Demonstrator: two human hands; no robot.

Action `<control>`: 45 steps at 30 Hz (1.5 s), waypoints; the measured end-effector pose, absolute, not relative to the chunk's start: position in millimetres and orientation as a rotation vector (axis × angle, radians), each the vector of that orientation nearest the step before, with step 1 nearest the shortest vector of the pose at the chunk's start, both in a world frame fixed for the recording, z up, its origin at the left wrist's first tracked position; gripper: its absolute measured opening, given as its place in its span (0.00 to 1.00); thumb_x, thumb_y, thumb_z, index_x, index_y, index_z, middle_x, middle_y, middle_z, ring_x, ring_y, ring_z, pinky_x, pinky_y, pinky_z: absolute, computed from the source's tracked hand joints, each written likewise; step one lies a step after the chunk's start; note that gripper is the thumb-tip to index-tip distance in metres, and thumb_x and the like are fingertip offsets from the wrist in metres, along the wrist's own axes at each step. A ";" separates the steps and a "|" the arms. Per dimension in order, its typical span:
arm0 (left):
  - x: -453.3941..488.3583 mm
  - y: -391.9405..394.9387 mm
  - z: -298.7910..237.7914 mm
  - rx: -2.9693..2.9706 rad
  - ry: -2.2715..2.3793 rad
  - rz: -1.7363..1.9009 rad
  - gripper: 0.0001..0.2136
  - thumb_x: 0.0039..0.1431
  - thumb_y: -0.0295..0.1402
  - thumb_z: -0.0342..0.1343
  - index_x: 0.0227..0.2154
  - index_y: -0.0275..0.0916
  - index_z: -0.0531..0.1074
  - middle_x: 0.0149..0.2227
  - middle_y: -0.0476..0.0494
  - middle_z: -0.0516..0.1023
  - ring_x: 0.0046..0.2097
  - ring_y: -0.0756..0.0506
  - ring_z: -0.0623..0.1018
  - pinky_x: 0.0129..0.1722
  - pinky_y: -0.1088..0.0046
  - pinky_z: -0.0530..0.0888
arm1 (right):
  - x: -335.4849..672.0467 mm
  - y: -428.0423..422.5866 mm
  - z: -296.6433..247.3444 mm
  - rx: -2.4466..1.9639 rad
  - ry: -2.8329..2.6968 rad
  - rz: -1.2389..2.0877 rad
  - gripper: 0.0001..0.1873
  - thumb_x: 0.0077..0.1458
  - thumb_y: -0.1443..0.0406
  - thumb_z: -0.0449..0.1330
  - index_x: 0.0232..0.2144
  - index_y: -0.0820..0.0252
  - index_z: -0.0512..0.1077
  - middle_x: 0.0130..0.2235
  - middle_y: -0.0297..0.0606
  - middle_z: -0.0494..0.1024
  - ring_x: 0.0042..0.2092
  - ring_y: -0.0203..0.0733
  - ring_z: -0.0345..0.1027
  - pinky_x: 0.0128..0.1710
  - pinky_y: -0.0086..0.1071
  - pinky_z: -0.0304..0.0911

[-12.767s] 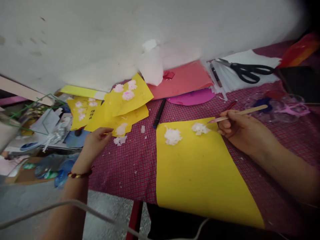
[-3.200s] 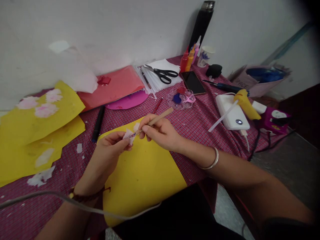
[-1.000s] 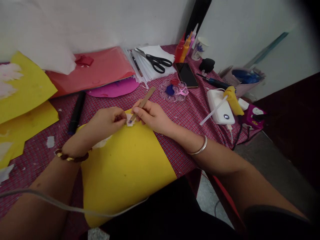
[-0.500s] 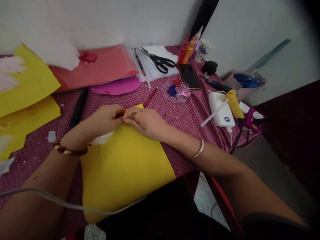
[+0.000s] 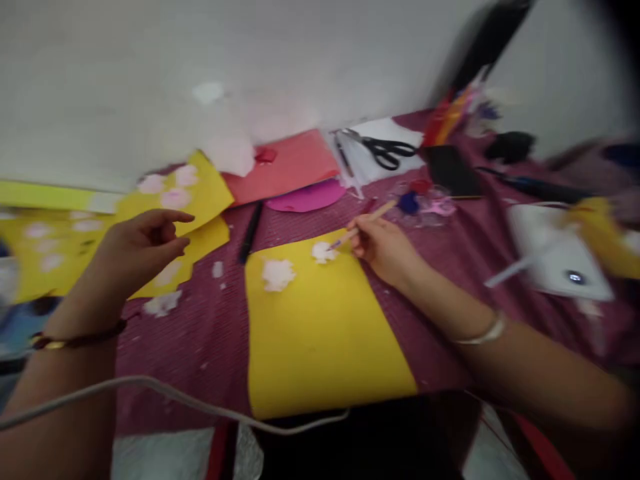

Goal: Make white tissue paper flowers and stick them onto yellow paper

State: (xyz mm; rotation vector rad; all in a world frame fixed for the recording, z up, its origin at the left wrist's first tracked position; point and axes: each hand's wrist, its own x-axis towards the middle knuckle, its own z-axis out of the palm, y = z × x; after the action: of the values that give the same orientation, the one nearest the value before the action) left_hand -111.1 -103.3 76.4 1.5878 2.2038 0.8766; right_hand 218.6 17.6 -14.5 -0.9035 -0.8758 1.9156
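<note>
A thin paintbrush (image 5: 345, 238) with a pale handle is in my right hand (image 5: 387, 250), pinched between thumb and fingers. Its dark purple tip meets a small white flower-like cutout (image 5: 323, 253) near the top of a yellow sheet (image 5: 325, 333). A larger white cutout (image 5: 279, 275) lies on the same sheet, further left. My left hand (image 5: 137, 250) is raised at the left, holding nothing, thumb and index finger apart. Behind it are yellow pieces (image 5: 213, 183) bearing pale pink flower shapes (image 5: 175, 198).
A clear palette (image 5: 433, 217) with blue and red blobs sits beyond my right hand. Black scissors (image 5: 387, 150), a phone (image 5: 453, 172), a red folder (image 5: 300, 163) and a black marker (image 5: 251, 232) lie around. A white power bank (image 5: 555, 260) stands right; a white cable (image 5: 150, 383) crosses in front.
My hands were together at the sheet's top edge; they have parted, left hand moving away leftward. The paintbrush now shows in my right hand. The camera view has swung left.
</note>
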 end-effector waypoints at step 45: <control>-121.6 -123.3 74.8 1.300 2.291 0.894 0.12 0.49 0.41 0.60 0.32 0.38 0.75 0.27 0.47 0.75 0.29 0.48 0.73 0.31 0.71 0.70 | 222.2 14.8 -11.7 -0.790 -1.004 1.935 0.08 0.56 0.61 0.61 0.29 0.59 0.74 0.21 0.31 0.70 0.20 0.29 0.60 0.21 0.24 0.59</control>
State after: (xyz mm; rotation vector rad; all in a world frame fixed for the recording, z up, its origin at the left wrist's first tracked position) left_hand -121.6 -123.3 74.8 1.2997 2.2910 0.8944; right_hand 222.2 14.8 -11.7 -0.7895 -1.0037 1.9348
